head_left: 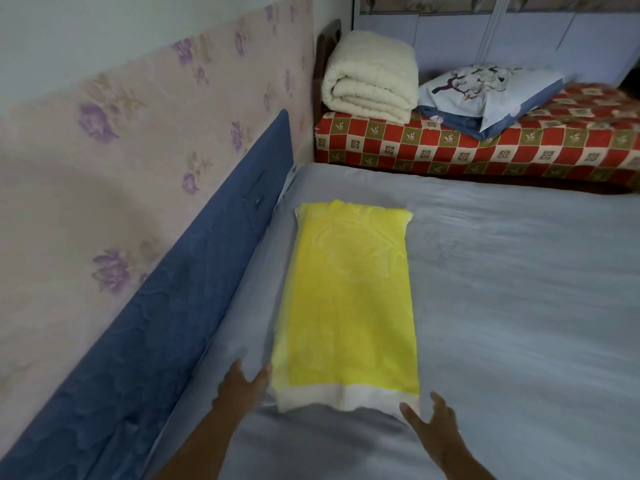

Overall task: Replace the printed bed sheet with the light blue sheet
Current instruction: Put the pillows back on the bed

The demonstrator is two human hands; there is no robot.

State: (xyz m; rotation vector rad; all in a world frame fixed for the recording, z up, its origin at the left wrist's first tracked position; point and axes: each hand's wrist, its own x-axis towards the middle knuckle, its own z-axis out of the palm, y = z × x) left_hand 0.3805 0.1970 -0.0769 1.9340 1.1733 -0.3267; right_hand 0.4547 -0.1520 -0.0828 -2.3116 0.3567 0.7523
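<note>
A: Position of light blue sheet (502,289)?
B: Spread flat over the near bed, reaching from the left edge to the right of view. Faintly wrinkled.
A: Resting on it?
B: Yellow pillow (346,299) with white border, laid lengthwise near the left edge, beside the blue padded panel (173,306) under the floral wallpaper (104,150).
A: Hands?
B: Left hand (242,386) at the pillow's near left corner, right hand (433,424) at its near right corner. Fingers spread on both, gripping nothing.
A: Far side?
B: Second bed (485,147) in red checked cover, bearing a folded cream quilt (370,77) and a printed pillow (485,91).
</note>
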